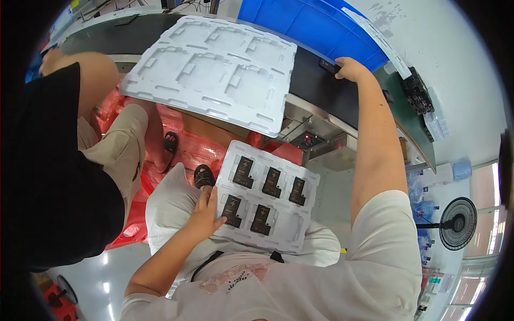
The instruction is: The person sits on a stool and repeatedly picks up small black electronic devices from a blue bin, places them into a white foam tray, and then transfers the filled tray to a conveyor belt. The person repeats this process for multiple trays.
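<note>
A white moulded plastic tray (289, 224) rests tilted on my lap. Several black L-shaped batteries (243, 172), each with a lightning mark, lie in its pockets, while the pocket at the lower right is bare. My left hand (202, 218) grips the tray's left edge, its thumb on top beside the lower-left battery. Out over the dark conveyor belt (313, 85), at the far right, my right hand (350, 69) is closed on a small flat black battery (327, 66). The fingers partly cover that piece.
A larger white tray (209, 75) with bare pockets lies across the belt, overhanging its near edge. Behind the belt stands a blue bin (316, 27). A person in black (69, 171) sits close on my left. Black parts (416, 91) lie on a green surface at right; a fan (458, 223) stands beyond.
</note>
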Tool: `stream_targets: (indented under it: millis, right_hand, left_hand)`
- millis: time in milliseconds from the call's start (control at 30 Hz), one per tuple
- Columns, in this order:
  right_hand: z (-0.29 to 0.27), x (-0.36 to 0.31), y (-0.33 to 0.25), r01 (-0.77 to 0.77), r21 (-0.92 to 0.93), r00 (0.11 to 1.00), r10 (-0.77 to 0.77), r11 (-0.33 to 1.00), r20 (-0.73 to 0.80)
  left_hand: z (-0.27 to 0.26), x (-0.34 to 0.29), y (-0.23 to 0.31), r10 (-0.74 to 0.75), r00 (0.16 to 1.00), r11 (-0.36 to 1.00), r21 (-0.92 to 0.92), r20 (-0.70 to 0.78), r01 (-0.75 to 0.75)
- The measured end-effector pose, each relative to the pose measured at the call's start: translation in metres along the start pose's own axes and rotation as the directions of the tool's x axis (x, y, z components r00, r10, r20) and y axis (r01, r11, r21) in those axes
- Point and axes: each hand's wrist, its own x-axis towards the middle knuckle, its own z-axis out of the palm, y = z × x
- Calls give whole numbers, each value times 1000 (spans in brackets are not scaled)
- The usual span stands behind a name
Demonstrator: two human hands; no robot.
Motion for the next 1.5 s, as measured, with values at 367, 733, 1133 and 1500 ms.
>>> stream_targets:
  millis: [367, 733, 1133, 1500]
  right_hand:
    - [8, -134, 24, 147, 275, 843, 25, 950, -537]
    - [207, -412, -40, -297, 929, 929, 294, 221, 226]
    - [336, -399, -63, -281, 744, 943, 317, 606, 98]
    - [313, -416, -65, -331, 923, 898, 367, 196, 244]
  left_hand:
    - [-125, 87, 51, -354, 915, 382, -923, -192, -46]
    - [-159, 151, 78, -265, 905, 9, -939, -334, -344]
    - [-126, 28, 74, -40, 980, -137, -971, -193, -197]
    - [-104, -50, 39, -85, 995, -95, -993, -59, -67]
